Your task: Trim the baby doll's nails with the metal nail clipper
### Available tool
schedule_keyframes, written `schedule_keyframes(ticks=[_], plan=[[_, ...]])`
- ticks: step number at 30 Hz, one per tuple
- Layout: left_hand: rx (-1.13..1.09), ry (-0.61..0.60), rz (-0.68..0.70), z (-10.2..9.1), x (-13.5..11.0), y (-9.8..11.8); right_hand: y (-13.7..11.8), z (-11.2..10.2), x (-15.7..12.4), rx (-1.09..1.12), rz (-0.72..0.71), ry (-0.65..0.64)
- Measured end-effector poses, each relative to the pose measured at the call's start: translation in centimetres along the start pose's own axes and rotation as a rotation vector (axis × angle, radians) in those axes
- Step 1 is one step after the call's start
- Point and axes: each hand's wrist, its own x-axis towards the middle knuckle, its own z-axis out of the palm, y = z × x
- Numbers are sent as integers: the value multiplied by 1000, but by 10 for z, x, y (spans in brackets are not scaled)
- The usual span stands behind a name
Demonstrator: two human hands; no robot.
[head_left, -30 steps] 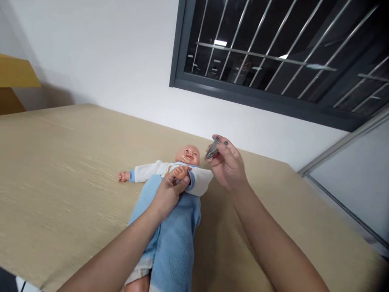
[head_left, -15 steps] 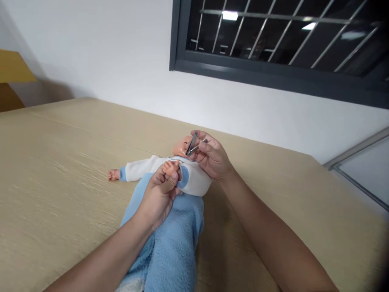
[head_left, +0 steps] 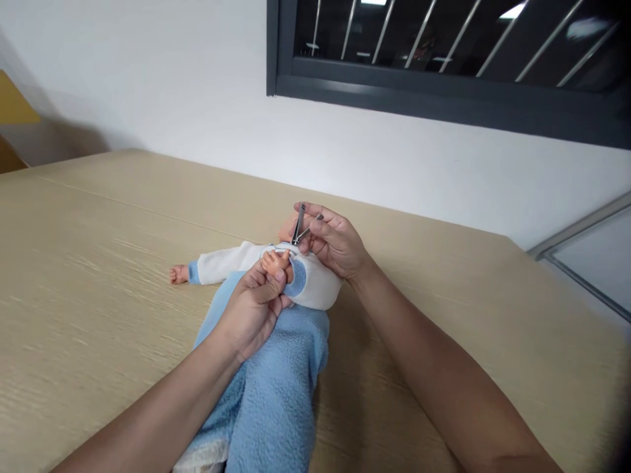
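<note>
A baby doll [head_left: 315, 286] in a white top and blue fleece trousers lies on its back, its head pointing away from me. My left hand [head_left: 251, 309] is shut around the doll's small pink plastic hand [head_left: 275, 261], which sticks up from a blue cuff. My right hand [head_left: 332, 243] pinches a metal nail clipper [head_left: 299, 226] between fingers and thumb. The clipper's jaws are just above the doll's held fingers, and I cannot tell whether they touch. That hand hides most of the doll's head.
The doll lies on a pale wooden table [head_left: 98, 263] whose far edge meets a white wall [head_left: 148, 79]. A dark window frame [head_left: 444, 98] with metal bars is above it. A yellow object [head_left: 10, 105] is at far left, and a grey framed panel [head_left: 591, 256] is at right.
My right hand has brought the nail clipper down close to the doll's held hand and now covers more of the doll's head. The view has tilted level and moved slightly.
</note>
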Motion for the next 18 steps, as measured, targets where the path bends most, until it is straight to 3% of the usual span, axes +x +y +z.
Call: schedule_keyframes(ticks=[12,18], plan=[[-156,-116,-76,-9,4,2,3,-11,4,-31,-23,-133],[-139,-115,-83,-7,3,5,10,-18,8,-13,-50,-105]])
